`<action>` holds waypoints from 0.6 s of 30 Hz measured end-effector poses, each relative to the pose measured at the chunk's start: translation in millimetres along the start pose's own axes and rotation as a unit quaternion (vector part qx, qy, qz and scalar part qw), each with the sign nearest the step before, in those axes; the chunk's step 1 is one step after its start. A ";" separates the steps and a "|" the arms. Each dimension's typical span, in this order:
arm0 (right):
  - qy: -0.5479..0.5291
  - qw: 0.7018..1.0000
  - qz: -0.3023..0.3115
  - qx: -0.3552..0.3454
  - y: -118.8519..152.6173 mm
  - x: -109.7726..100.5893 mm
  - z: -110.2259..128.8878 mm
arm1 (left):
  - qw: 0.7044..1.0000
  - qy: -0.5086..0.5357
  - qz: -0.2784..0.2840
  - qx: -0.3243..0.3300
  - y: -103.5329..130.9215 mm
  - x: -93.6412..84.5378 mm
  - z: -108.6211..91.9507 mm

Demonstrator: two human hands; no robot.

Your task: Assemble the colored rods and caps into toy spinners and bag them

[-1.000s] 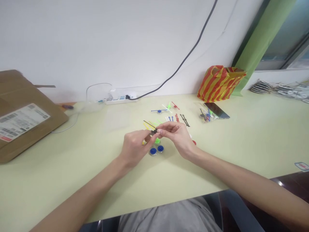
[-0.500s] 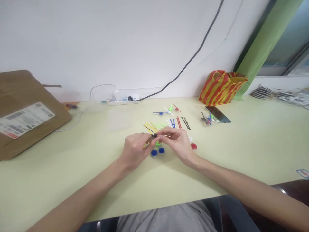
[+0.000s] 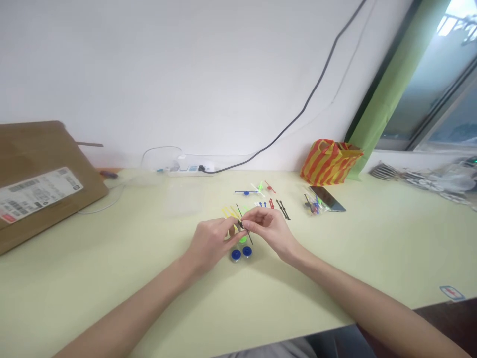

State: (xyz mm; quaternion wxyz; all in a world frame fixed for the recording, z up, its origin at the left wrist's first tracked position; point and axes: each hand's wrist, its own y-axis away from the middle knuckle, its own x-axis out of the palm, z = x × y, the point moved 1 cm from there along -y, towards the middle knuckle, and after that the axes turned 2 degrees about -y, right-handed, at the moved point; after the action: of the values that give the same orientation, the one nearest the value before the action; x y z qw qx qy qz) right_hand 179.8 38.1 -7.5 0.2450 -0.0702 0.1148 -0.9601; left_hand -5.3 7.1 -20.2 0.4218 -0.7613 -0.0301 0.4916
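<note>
- Pinching thin black spinner (image 3: pixel 240 225) with left hand (image 3: pixel 209 239) and right hand (image 3: pixel 274 232), both grips narrow.
- Holding it over counter (image 3: pixel 179 308), near green disc (image 3: pixel 243 239) and two blue discs (image 3: pixel 236 254).

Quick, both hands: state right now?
Left hand: closed, holding the thin black rod-shaped plastic piece.
Right hand: closed, fingertips pinching the same piece.

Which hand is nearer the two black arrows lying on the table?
The right hand: it is just to the left and near side of the black arrows. The left hand is farther off to their left.
</note>
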 end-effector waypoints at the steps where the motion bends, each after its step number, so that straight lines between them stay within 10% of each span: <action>1: 0.003 1.000 0.000 0.009 -2.9 0.2 -0.4 | 1.000 -0.001 0.005 -0.008 0.5 1.2 2.6; 10: 0.210 0.972 0.106 0.000 -83.5 -16.7 5.8 | 0.992 -0.050 0.012 -0.116 -2.7 -3.7 28.1; 14: 0.500 0.853 0.121 -0.086 -135.9 -33.9 -1.0 | 0.988 -0.091 0.000 -0.121 -4.8 -8.0 37.9; 18: 0.582 0.797 0.151 -0.060 -160.7 -43.7 -24.3 | 0.989 -0.100 0.010 -0.112 -4.6 -8.3 39.2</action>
State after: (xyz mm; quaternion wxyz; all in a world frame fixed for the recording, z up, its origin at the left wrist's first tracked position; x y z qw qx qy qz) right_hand 140.2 201.0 6.6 0.2691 0.5051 0.3025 -0.7622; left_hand -38.3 30.2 -17.4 0.3239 -0.7510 -0.1195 0.5628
